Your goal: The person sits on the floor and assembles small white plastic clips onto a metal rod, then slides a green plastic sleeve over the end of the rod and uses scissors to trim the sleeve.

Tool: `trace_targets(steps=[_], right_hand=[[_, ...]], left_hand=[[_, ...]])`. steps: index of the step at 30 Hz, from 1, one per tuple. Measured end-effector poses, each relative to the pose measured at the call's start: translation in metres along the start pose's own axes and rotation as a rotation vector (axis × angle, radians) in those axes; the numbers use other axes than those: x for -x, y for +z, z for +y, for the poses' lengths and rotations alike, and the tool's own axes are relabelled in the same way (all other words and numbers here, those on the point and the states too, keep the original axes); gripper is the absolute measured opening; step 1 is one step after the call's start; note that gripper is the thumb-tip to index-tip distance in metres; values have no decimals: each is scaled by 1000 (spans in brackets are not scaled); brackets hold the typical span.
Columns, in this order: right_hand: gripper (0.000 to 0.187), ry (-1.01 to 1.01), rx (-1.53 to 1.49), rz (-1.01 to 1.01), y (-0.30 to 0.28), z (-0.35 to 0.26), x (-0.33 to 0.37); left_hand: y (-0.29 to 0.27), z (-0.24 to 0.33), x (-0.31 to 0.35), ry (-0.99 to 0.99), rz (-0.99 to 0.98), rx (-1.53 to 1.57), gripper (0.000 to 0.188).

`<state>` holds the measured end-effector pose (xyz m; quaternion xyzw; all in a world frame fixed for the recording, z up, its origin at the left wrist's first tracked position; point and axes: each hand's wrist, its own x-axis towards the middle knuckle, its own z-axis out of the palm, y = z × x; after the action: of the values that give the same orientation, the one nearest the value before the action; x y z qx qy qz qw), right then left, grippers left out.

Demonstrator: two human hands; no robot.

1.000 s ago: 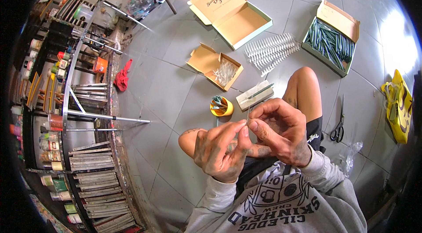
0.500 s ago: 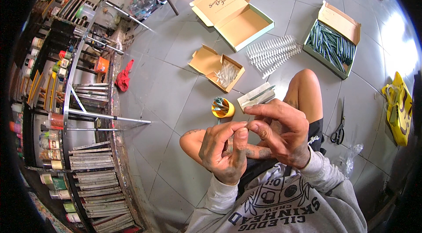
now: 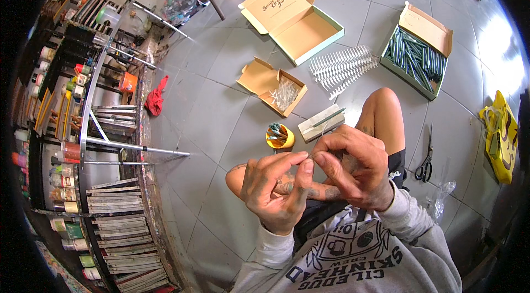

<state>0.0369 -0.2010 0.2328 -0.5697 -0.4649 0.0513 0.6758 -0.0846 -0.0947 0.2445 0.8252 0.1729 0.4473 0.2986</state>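
My left hand [image 3: 276, 185] is closed, thumb and index fingertip almost meeting in a pinch. Close beside it my right hand [image 3: 353, 169] pinches too, the fingertips of both nearly touching above my lap. Whatever sits between them is too small to make out. Just beyond the hands lies a pale flat block [image 3: 309, 130] with a dark green pen-like stick [image 3: 328, 118] on it. Left of the block stands a yellow cup [image 3: 286, 143] of dark sticks. Farther off, a small brown carton [image 3: 258, 75] lies open with a heap of thin clear plastic pieces [image 3: 284, 94].
Rows of white plastic pieces [image 3: 343, 68] lie on the tiles near an open larger box [image 3: 303, 33]. A box of green sticks [image 3: 417, 58] is at right. Black scissors [image 3: 425, 166] and a yellow bag [image 3: 499, 138] lie rightward. A paint shelf [image 3: 83, 213] lines the left.
My left hand has shifted slightly left and its fingers have spread a little. My right hand's index finger has curled in, showing more of the block and green stick.
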Motion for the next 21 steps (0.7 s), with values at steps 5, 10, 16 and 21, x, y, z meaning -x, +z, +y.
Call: trace_targets(steps=[5,10,16,21], right_hand=[[23,2,-29,-47,-4,-2,-3],[25,-37,22,-92,-9,-1,-7],[25,-151,223,-119,-11,0,-6],[32,-311,378,-118,-10,-1,-9]], left_hand=[[-13,1,-13,-119,-165,99,13],[-18,5,-29,-29,-228,-34,12],[-21,5,-38,14,-301,-68,13],[-24,1,-43,130,-333,-122,14]])
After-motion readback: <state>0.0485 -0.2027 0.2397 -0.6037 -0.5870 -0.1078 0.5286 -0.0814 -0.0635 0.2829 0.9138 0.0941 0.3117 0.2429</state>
